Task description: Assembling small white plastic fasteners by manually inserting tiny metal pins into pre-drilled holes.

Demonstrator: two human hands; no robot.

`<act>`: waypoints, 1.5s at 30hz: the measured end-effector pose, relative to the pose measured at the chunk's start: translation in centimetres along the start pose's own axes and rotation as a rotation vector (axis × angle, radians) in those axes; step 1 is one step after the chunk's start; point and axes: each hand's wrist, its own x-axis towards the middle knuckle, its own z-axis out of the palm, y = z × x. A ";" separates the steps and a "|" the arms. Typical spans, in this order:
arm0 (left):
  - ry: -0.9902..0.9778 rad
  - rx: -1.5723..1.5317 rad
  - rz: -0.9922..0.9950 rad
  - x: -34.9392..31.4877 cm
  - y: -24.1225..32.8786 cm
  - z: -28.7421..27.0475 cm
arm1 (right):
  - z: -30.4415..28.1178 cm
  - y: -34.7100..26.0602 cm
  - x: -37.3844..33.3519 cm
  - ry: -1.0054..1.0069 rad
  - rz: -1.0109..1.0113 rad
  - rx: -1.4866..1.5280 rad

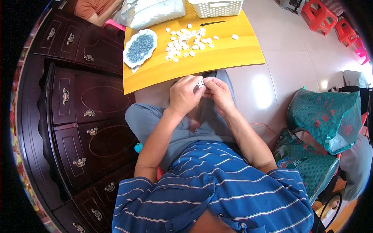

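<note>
Pale glossy floor tiles (295, 66) spread under a low yellow wooden table (217, 58), whose smooth top carries a scatter of small white plastic pieces (186, 40), a shallow white dish (151, 37) heaped with thin grey metal pins (140, 47), a clear bag of more white parts (155, 11), a white slotted basket (217, 7) and a slim dark tool (213, 23). Above the lap, just short of the table's near edge, the left hand (183, 95) and the right hand (219, 93) meet, and between them sits one small white plastic piece (200, 83), blocky and roughly square, with a few dark holes in the face turned up toward the camera. It is pinched at the fingertips: the left thumb and forefinger close on its left side, the right fingers (210, 81) close on its right side, so both hands are clamped on it from opposite flanks (the remaining fingers curl inward behind). The piece is too small and too nearly square to tell a long axis; its holed face points up and slightly toward the person. Dark carved wooden drawers (77, 112) with brass handles stand to the left, and green patterned bags (326, 112) slump on the right, near red plastic stools (322, 15)
</note>
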 end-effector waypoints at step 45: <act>-0.044 -0.035 -0.024 0.4 -0.1 -0.6 | 0.3 0.6 0.2 0.071 -0.150 -0.192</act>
